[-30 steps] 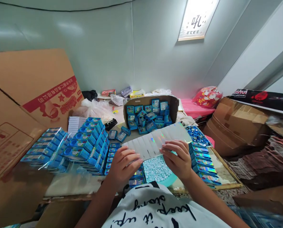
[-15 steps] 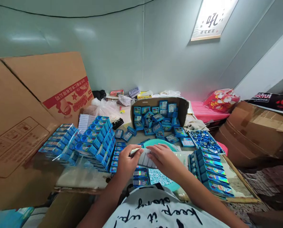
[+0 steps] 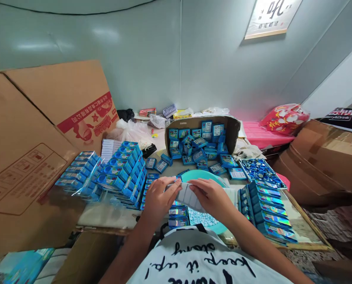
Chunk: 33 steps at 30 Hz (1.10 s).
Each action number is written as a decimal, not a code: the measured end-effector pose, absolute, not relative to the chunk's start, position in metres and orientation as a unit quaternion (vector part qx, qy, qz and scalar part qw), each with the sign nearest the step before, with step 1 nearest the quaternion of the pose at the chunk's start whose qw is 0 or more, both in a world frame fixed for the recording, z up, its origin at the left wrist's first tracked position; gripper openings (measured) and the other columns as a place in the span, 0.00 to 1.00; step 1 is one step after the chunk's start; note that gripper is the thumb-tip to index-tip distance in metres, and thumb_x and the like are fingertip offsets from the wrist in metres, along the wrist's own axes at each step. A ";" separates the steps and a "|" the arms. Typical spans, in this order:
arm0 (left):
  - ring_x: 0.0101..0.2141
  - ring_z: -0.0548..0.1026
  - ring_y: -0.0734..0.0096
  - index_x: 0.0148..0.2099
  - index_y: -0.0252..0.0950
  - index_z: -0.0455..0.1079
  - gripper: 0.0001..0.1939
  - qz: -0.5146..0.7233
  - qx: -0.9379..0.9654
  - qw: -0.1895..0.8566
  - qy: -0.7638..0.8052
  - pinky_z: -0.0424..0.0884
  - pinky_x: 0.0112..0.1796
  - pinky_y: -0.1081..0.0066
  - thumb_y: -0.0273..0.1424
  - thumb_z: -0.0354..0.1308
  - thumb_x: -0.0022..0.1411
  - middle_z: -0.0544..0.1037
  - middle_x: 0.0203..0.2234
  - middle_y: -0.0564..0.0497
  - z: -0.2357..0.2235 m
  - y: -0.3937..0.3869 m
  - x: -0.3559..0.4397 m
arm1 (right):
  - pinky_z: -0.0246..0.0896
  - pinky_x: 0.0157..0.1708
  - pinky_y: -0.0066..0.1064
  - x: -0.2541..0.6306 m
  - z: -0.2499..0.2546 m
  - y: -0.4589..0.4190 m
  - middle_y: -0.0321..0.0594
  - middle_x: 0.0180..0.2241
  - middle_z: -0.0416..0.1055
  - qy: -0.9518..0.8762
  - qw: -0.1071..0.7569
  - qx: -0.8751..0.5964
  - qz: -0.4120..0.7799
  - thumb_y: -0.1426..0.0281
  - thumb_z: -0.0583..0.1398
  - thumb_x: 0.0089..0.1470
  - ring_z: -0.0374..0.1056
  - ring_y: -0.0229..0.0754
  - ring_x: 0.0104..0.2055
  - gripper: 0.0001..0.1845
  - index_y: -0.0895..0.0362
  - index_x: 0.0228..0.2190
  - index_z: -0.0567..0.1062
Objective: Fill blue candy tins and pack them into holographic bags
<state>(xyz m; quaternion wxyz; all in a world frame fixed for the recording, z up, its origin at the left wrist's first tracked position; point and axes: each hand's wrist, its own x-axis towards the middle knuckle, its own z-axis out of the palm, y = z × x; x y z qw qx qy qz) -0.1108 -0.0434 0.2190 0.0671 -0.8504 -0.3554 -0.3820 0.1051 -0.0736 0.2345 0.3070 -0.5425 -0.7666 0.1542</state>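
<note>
Both my hands hold a white sticker sheet point(image 3: 187, 196) over a teal bowl point(image 3: 203, 176) of small pale blue tablets point(image 3: 201, 218). My left hand point(image 3: 159, 198) pinches the sheet's left end with closed fingers. My right hand point(image 3: 213, 197) lies curled on its right part. Small blue boxes with shiny labels point(image 3: 177, 217) lie just under my left hand.
Stacks of blue boxes point(image 3: 122, 173) stand at left, a row of them point(image 3: 267, 213) at right. An open carton of blue boxes point(image 3: 202, 140) sits behind, beside a tray of blue caps point(image 3: 261, 171). Large cardboard sheets point(image 3: 30, 138) lean at left, cartons point(image 3: 320, 161) at right.
The long shiny sheet held up a second ago is gone from my hands; they have come together lower over the bowl on a smaller white sheet. The view shifted left.
</note>
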 end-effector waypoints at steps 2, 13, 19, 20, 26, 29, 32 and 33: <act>0.48 0.75 0.63 0.55 0.41 0.72 0.17 -0.382 -0.853 0.065 -0.348 0.72 0.49 0.62 0.29 0.61 0.65 0.79 0.47 0.47 0.217 -0.043 -0.110 | 0.63 0.40 0.37 0.106 0.234 -0.073 0.40 0.39 0.79 -0.765 0.306 -0.542 0.163 0.68 0.54 0.66 0.74 0.46 0.40 0.12 0.52 0.42 0.78; 0.62 0.63 0.51 0.61 0.40 0.67 0.22 -0.307 -0.890 0.054 -0.334 0.66 0.57 0.49 0.33 0.59 0.66 0.69 0.60 0.43 0.207 -0.043 -0.115 | 0.61 0.39 0.37 0.111 0.228 -0.072 0.40 0.39 0.80 -0.752 0.286 -0.567 0.180 0.69 0.55 0.65 0.73 0.47 0.39 0.12 0.53 0.43 0.79; 0.52 0.73 0.63 0.52 0.41 0.71 0.14 -0.365 -0.869 -0.027 -0.332 0.66 0.57 0.56 0.27 0.58 0.65 0.79 0.46 0.49 0.207 -0.045 -0.112 | 0.59 0.39 0.35 0.108 0.227 -0.071 0.38 0.37 0.79 -0.769 0.273 -0.545 0.195 0.70 0.55 0.66 0.73 0.46 0.39 0.12 0.50 0.44 0.79; 0.49 0.75 0.65 0.51 0.41 0.72 0.13 -0.371 -0.867 -0.033 -0.330 0.67 0.56 0.57 0.26 0.58 0.65 0.80 0.45 0.50 0.208 -0.045 -0.111 | 0.59 0.39 0.35 0.108 0.227 -0.072 0.37 0.38 0.79 -0.768 0.274 -0.542 0.201 0.70 0.55 0.66 0.73 0.45 0.39 0.12 0.49 0.44 0.79; 0.50 0.75 0.61 0.58 0.37 0.68 0.19 -0.375 -0.850 -0.013 -0.369 0.70 0.52 0.58 0.28 0.57 0.66 0.79 0.48 0.45 0.210 -0.043 -0.103 | 0.59 0.38 0.34 0.110 0.228 -0.071 0.39 0.38 0.79 -0.760 0.287 -0.541 0.218 0.70 0.54 0.66 0.72 0.45 0.38 0.14 0.51 0.45 0.79; 0.51 0.74 0.60 0.58 0.38 0.69 0.18 -0.343 -0.857 -0.028 -0.383 0.68 0.53 0.57 0.29 0.56 0.67 0.78 0.50 0.46 0.211 -0.042 -0.101 | 0.59 0.38 0.36 0.111 0.229 -0.070 0.39 0.37 0.79 -0.767 0.275 -0.545 0.196 0.70 0.55 0.66 0.72 0.45 0.38 0.14 0.52 0.45 0.79; 0.50 0.74 0.62 0.56 0.39 0.71 0.16 -0.342 -0.868 -0.032 -0.359 0.68 0.53 0.58 0.28 0.56 0.67 0.79 0.48 0.48 0.211 -0.041 -0.102 | 0.59 0.38 0.36 0.112 0.229 -0.069 0.38 0.36 0.79 -0.771 0.270 -0.546 0.186 0.70 0.55 0.65 0.72 0.46 0.37 0.13 0.51 0.45 0.79; 0.49 0.75 0.63 0.55 0.40 0.71 0.16 -0.347 -0.869 -0.029 -0.351 0.68 0.53 0.58 0.27 0.57 0.67 0.80 0.47 0.49 0.211 -0.041 -0.103 | 0.59 0.38 0.36 0.113 0.229 -0.069 0.38 0.36 0.79 -0.770 0.272 -0.545 0.188 0.70 0.55 0.65 0.72 0.46 0.37 0.13 0.51 0.45 0.79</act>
